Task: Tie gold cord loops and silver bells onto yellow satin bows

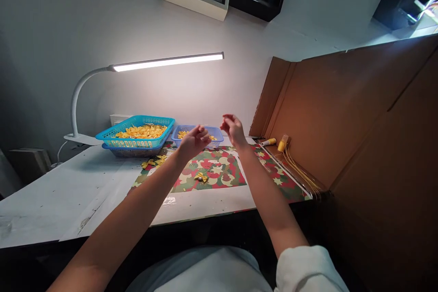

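Observation:
My left hand (195, 141) is raised over the patterned mat, its fingers curled together in front of a small purple basket (215, 144) with yellow pieces in it. A short gap to the right, my right hand (233, 130) is held up with thumb and fingertips pinched. Whatever either hand holds is too small or hidden to make out. Below and between them, a yellow bow (201, 177) with a dark centre lies on the red, green and cream mat (222, 169). More yellow bows (154, 162) lie by the mat's left edge.
A turquoise basket (102, 137) of yellow bows stands at the back left, stacked on a darker one. Above arches a lit desk lamp (167, 61). On the right, a cardboard panel (342, 109) rises beside yellow spools (283, 143) and trailing yellow cord (301, 169).

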Demonstrator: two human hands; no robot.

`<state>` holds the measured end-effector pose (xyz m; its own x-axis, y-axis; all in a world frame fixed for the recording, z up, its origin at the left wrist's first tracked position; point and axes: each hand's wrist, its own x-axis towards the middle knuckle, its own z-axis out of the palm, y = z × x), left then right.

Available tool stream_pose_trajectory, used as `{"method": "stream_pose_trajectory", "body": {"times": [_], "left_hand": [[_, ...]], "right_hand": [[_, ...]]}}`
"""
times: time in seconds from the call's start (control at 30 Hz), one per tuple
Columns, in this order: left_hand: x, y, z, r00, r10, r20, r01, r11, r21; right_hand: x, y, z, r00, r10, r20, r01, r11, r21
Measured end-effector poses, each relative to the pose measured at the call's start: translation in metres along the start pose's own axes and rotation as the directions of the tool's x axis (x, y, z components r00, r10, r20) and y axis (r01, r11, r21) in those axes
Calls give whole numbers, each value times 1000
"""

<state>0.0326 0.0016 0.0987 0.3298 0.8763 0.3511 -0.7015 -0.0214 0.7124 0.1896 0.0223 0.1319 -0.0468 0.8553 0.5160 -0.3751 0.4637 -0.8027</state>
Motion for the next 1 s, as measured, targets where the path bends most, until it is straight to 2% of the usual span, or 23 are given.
{"method": "stream_pose_trajectory", "body": {"times": [0.07,0.13,0.2,0.27,0.3,0.37,0.43,0.5,0.57,0.63,0.7,0.73,0.77,0.83,0.9,1.0], "left_hand": [[-2,0,-14,974,117,-193,-146,979,-141],[-5,-6,-30,918,131,-374,-173,982,-79],[-9,-17,-42,909,138,-393,-118,990,74],[-15,-31,-49,931,141,-338,-39,956,291],[-18,-37,-50,960,114,-257,5,907,421],[-24,-49,-49,994,11,-109,60,777,627],[-28,-57,-46,996,-88,-23,79,704,706],[-29,-62,-43,992,-128,-19,108,733,671],[-29,-64,-44,987,-143,-79,162,804,572],[-29,-63,-45,974,-165,-156,220,859,462],[-28,-61,-47,959,-179,-221,253,893,372],[-28,-60,-48,951,-184,-248,263,903,341],[-28,-59,-49,944,-186,-272,271,908,320],[-28,-58,-50,934,-181,-308,278,910,307],[-28,-57,-50,932,-165,-322,272,908,320],[-29,-58,-51,937,-130,-323,242,911,334]], "right_hand": [[-15,26,-9,994,107,35,-102,987,-124],[-34,50,-16,976,184,118,-164,972,-167],[-50,66,-17,957,203,206,-171,972,-164],[-59,72,-15,953,182,242,-141,974,-176],[-60,72,-13,963,149,226,-110,978,-177],[-56,72,-8,984,68,164,-37,983,-182],[-49,74,-6,994,12,113,10,980,-196],[-43,81,-6,995,27,98,-6,977,-215],[-41,91,-10,994,89,56,-73,969,-236],[-43,99,-15,990,118,-75,-134,948,-290],[-50,102,-21,975,52,-215,-134,913,-385],[-54,101,-23,972,-11,-235,-98,889,-447],[-59,100,-25,975,-75,-209,-43,860,-508],[-68,96,-25,984,-167,-66,95,793,-602],[-75,95,-22,980,-185,68,184,735,-653],[-80,97,-17,978,-155,142,210,681,-701]]}}
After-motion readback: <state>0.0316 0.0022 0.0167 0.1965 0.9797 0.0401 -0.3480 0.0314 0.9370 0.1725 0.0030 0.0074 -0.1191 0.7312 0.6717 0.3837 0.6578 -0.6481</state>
